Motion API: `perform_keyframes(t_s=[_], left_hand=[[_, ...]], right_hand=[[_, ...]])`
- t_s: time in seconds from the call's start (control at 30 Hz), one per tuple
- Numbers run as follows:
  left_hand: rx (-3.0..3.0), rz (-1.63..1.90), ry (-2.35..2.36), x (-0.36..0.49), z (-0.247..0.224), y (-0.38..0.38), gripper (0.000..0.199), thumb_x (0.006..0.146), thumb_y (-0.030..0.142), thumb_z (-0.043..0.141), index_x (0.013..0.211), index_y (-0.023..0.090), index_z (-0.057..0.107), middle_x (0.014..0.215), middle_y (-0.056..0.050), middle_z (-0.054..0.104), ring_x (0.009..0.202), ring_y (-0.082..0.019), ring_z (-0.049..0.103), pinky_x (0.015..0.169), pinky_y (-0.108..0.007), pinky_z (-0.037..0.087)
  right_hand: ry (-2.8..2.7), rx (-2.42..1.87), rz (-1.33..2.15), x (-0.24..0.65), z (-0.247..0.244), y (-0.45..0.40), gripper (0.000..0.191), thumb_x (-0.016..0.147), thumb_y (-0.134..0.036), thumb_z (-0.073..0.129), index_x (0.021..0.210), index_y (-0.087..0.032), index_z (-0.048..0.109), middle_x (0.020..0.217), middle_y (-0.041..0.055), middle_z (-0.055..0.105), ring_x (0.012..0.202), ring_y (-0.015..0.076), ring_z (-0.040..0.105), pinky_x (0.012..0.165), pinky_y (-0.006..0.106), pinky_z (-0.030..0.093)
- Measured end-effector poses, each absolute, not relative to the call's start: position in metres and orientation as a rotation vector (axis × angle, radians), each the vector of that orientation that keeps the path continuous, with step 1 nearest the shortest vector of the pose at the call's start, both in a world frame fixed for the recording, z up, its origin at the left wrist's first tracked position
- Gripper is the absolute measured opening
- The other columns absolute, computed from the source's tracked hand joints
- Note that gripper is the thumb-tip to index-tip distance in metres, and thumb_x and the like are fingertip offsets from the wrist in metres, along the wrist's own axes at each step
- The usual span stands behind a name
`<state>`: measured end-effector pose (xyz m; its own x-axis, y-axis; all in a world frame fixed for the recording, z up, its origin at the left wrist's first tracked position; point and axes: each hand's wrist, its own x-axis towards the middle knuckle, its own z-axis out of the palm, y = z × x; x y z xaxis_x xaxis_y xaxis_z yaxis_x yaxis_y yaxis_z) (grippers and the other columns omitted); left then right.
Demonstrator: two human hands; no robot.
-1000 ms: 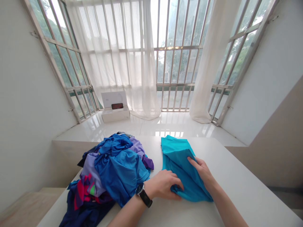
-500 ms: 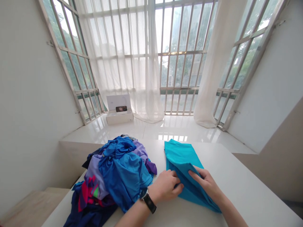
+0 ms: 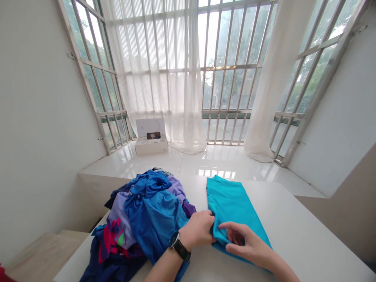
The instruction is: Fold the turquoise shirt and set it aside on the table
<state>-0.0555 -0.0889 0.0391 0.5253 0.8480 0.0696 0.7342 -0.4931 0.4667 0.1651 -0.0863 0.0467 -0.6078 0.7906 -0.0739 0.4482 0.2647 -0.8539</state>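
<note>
On tbl, turq cloth runs lengthwise far-L to near-R, L hand grip unclear, R hand spread.

A cloth lies on a table at the hands, with a heap of clothes to their left.
The left hand is at the cloth's left edge, the right hand over its near part. Ahead, beyond the table, runs a ledge; on it, ahead and left of the hands, sits a box bearing a phone, before a curtain and window bars.
</note>
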Motion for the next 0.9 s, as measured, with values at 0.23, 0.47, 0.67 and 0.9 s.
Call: perform_keyframes(t_s=[0.23, 0.47, 0.67, 0.9], left_hand=[[2.324, 0.733, 1.677, -0.048, 0.054, -0.096, 0.038, 0.085, 0.008, 0.046, 0.119, 0.021, 0.059, 0.112, -0.008, 0.066, 0.1, -0.024, 0.061, 0.091, -0.035, 0.049], [2.529, 0.575, 1.254, -0.019, 0.031, -0.122, 0.067, 0.098, 0.058, 0.047, 0.154, 0.027, 0.028, 0.159, -0.014, 0.035, 0.143, -0.038, 0.034, 0.116, -0.062, 0.028], [2.625, 0.377, 1.121, -0.029, 0.026, -0.122, 0.069, 0.1, 0.065, 0.033, 0.157, 0.026, 0.027, 0.163, -0.016, 0.027, 0.149, -0.039, 0.023, 0.118, -0.064, 0.019], [2.748, 0.377, 1.098, -0.038, 0.031, -0.115, 0.057, 0.102, 0.063, 0.033, 0.15, 0.034, 0.039, 0.158, -0.011, 0.037, 0.146, -0.037, 0.031, 0.117, -0.061, 0.026]], right_hand=[[-2.212, -1.059, 1.399, 0.17, 0.051, -0.087, 0.041, 0.087, -0.053, 0.061, 0.117, -0.027, 0.071, 0.098, 0.0039, 0.073, 0.083, 0.0196, 0.061, 0.073, 0.031, 0.049], [-2.041, -1.388, 0.605, 0.198, 0.023, -0.05, 0.046, 0.092, -0.051, 0.041, 0.106, -0.02, 0.072, 0.113, 0.0125, 0.073, 0.108, 0.0292, 0.066, 0.098, 0.045, 0.051], [-2.364, -1.684, 0.233, 0.214, -0.021, -0.035, 0.064, 0.092, -0.055, 0.04, 0.144, -0.02, 0.054, 0.157, 0.0119, 0.044, 0.146, 0.033, 0.036, 0.119, 0.053, 0.032], [-2.355, -1.966, 0.068, 0.207, -0.031, -0.063, 0.073, 0.094, -0.057, 0.033, 0.154, -0.016, 0.038, 0.163, 0.0139, 0.03, 0.15, 0.0318, 0.027, 0.119, 0.049, 0.033]])
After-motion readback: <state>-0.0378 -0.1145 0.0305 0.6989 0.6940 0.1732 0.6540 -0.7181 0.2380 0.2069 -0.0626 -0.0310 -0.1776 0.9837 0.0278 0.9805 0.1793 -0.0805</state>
